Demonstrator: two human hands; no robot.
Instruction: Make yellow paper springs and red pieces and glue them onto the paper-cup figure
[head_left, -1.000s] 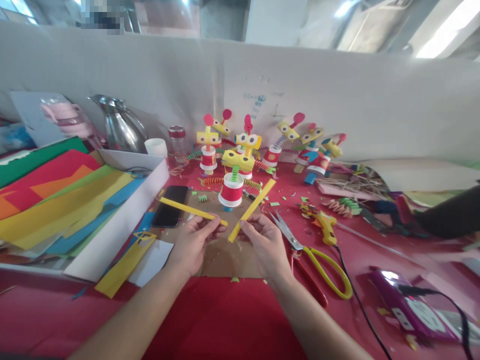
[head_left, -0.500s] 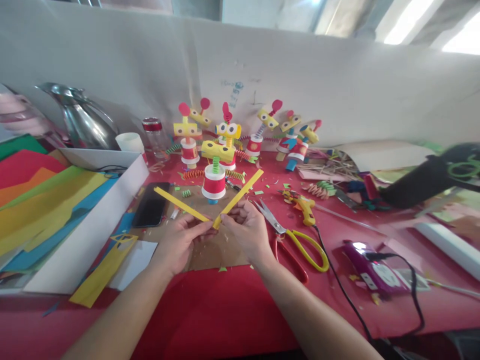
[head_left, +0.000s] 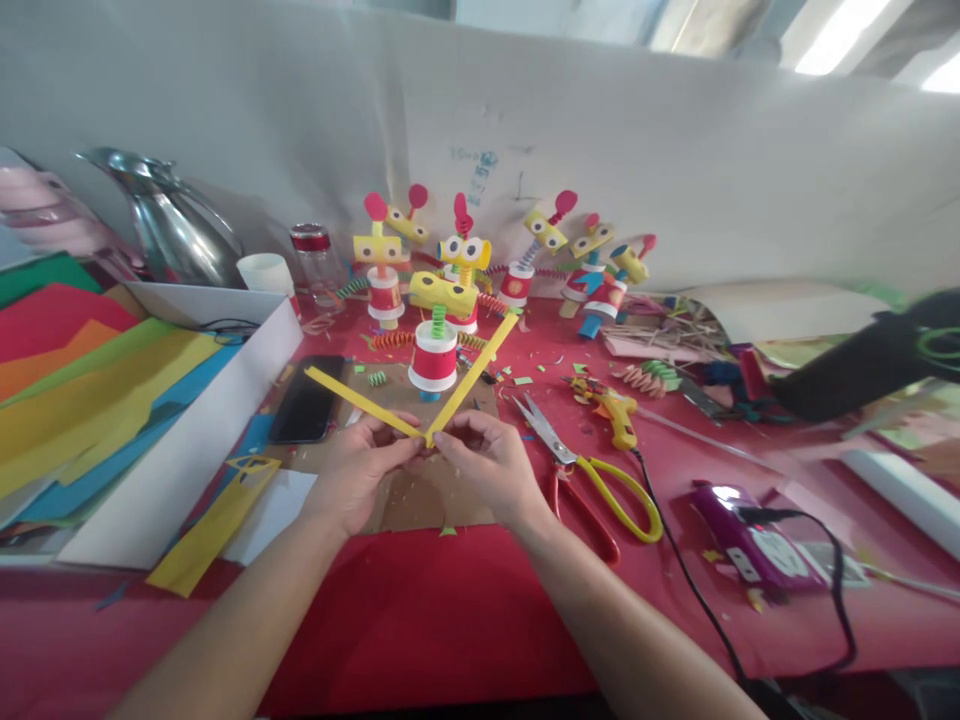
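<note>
Two yellow paper strips meet in a V between my hands, above a brown cardboard sheet (head_left: 420, 505). My left hand (head_left: 360, 470) pinches the inner end of the left paper strip (head_left: 352, 396). In my right hand (head_left: 491, 465) the lower end of the right paper strip (head_left: 476, 370) is pinched, and the ends touch or overlap at my fingertips. Whether they are one folded piece or two, I cannot tell. Just beyond stands a paper-cup figure (head_left: 433, 358) with a green spring neck and a yellow tube head.
Scissors (head_left: 592, 470) and a yellow glue gun (head_left: 619, 420) lie right of my hands, near a purple device (head_left: 757, 540) with a black cord. A phone (head_left: 304, 400) and a white box (head_left: 187, 430) of coloured paper are left. More cup figures (head_left: 385, 295) stand behind.
The right strip has swung slightly more upright, and its lower end now meets the left strip's end more closely at my fingertips. The camera view has shifted a little.
</note>
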